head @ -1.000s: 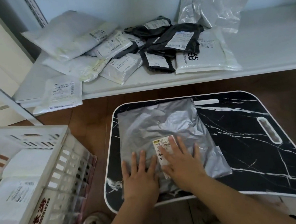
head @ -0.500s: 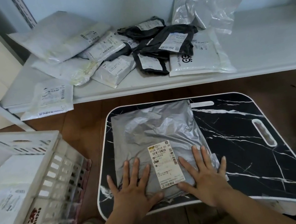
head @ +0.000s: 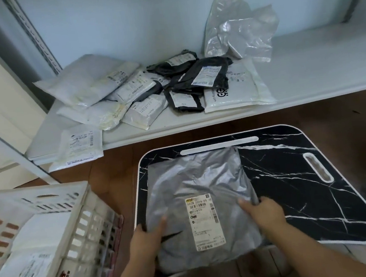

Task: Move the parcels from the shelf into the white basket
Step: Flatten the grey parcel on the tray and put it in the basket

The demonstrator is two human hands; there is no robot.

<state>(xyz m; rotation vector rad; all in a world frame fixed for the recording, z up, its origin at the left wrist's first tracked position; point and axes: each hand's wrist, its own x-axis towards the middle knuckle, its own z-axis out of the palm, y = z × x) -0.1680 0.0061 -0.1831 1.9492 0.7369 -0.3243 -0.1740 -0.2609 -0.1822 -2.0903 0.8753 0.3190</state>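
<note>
Both hands had shifted from lying flat on the parcel to gripping its two side edges. Behind, the white shelf [head: 306, 75] still carried a heap of white and black parcels [head: 150, 90]. Below it, the black marble-patterned lap table [head: 307, 193] held the grey parcel [head: 195, 182], label up, its long axis running away from the person. The white basket [head: 57, 219] stood at the lower left, nearer the left hand [head: 146, 239], which pinched the parcel's left edge; the right hand [head: 265, 213] curled round the right edge.
</note>
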